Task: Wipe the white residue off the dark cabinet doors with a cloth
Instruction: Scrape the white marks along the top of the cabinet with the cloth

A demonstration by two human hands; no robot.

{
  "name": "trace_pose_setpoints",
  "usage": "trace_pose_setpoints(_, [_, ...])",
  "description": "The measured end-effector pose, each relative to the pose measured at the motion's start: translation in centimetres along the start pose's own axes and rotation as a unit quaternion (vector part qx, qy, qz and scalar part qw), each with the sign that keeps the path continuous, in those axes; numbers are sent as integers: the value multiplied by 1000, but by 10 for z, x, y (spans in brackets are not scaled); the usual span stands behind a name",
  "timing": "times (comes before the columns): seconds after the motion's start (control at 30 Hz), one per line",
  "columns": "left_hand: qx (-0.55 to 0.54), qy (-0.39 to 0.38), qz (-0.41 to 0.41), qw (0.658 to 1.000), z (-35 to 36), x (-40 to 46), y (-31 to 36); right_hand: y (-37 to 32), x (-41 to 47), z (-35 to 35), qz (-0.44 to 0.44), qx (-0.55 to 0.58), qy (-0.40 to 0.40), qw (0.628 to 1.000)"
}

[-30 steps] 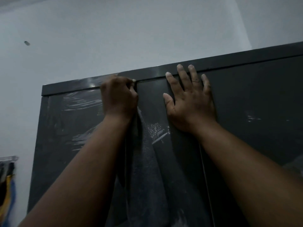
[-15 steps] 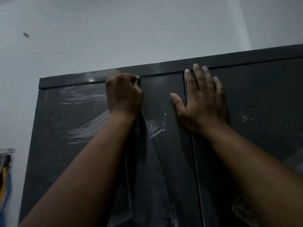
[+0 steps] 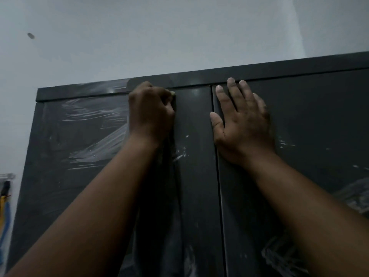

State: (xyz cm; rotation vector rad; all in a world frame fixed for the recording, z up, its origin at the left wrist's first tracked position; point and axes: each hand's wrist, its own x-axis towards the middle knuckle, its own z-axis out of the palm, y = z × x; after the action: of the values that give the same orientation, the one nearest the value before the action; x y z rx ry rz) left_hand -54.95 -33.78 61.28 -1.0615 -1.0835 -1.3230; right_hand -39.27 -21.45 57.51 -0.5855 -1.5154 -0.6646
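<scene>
A tall dark cabinet fills the view, with a left door [image 3: 79,176] and a right door [image 3: 319,120] split by a vertical seam. My left hand [image 3: 149,114] is fisted round the top of a dark grey cloth [image 3: 169,206], pressing it against the left door just under the top rail; the cloth hangs down along my forearm. My right hand [image 3: 241,124] lies flat with fingers spread on the right door, beside the seam. White residue [image 3: 95,148] streaks the left door; smaller flecks [image 3: 180,154] sit near the cloth, and more residue [image 3: 355,196] shows low on the right door.
The cabinet's top rail [image 3: 259,73] carries a pale smear at its left end. A white wall [image 3: 159,33] rises behind. At the far left edge, yellow and blue items [image 3: 5,206] hang below a small rack.
My left hand with the cloth has slid rightwards along the top of the left door. My right hand has shifted right, across the seam onto the right door.
</scene>
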Motion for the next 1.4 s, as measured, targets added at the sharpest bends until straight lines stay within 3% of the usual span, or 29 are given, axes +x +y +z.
trace_pose_setpoints(0.13, [-2, -16, 36, 999, -3, -10, 2, 0, -3, 1, -1, -2, 3, 1000])
trace_pose_setpoints(0.3, [30, 4, -42, 999, -2, 9, -2, 2, -7, 1, -2, -5, -9, 1000])
trace_pose_setpoints(0.53, [12, -80, 88, 993, -2, -29, 22, 3, -8, 1, -5, -14, -17, 1000])
trace_pose_setpoints(0.8, [14, 3, -7, 1000, 11, 0, 24, 3, -8, 3, -8, -11, -7, 1000])
trace_pose_setpoints(0.97, [-5, -59, 122, 991, 22, -22, 47, 5, -7, 5, -13, -10, -6, 1000])
trace_pose_setpoints(1.03, [-1, -47, 100, 994, 17, -25, 39, 5, -8, 4, -15, -12, -2, 1000])
trace_pose_setpoints(1.17, [7, 22, -37, 999, 9, -5, 18, 5, -10, 5, -13, -14, 3, 1000])
trace_pose_setpoints(1.4, [8, -32, 32, 999, 14, -7, 34, 4, -11, 7, -13, -11, 16, 1000])
